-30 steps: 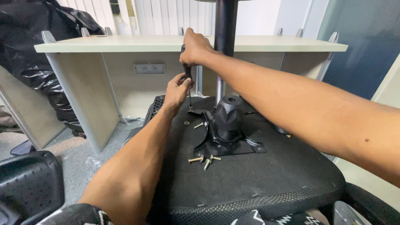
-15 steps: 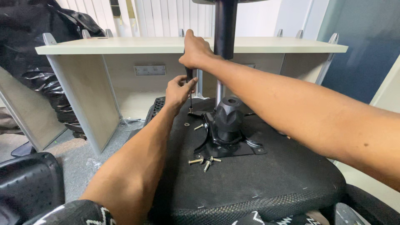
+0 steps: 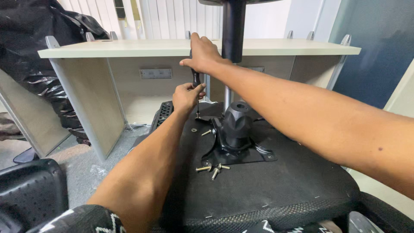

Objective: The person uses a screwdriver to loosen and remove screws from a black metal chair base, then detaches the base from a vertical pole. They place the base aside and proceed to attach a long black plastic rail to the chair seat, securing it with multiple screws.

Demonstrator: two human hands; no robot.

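An upturned black chair seat (image 3: 276,190) lies in front of me, with a black metal mechanism plate (image 3: 236,142) on its underside. My right hand (image 3: 202,54) grips the top of a black-handled screwdriver (image 3: 196,92) that stands upright at the plate's far left corner. My left hand (image 3: 186,96) is closed around the lower handle and shaft. A single bolt (image 3: 207,132) lies beside the plate. Several loose bolts (image 3: 211,168) rest on the seat near the plate's front corner.
A dark vertical column (image 3: 233,30) rises behind the plate. A beige desk (image 3: 129,48) lies on its side beyond the seat. Black plastic wrapping (image 3: 39,39) sits at the left. Another black chair part (image 3: 26,190) is at the bottom left.
Both hands stay on the screwdriver. My left hand has shifted its grip slightly on the handle. The view has moved a little.
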